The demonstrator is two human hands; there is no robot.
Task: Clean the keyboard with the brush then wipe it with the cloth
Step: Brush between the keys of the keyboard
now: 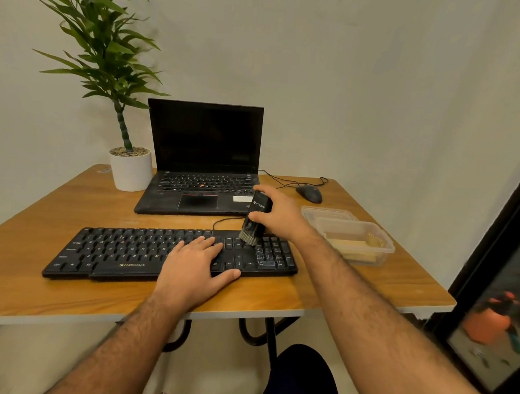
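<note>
The right hand (277,211) is gripping a black brush (255,219), fingers curled round its body, holding it nearly upright with the bristles touching the keys at the right part of the black keyboard (121,249), just left of the number pad. The left hand (195,267) is lying flat on the keyboard's middle, fingers straight and released, grasping nothing (thumb resting along the near edge). The keyboard is sitting on the wooden worktop (54,208), near side of an open laptop (203,160).
</note>
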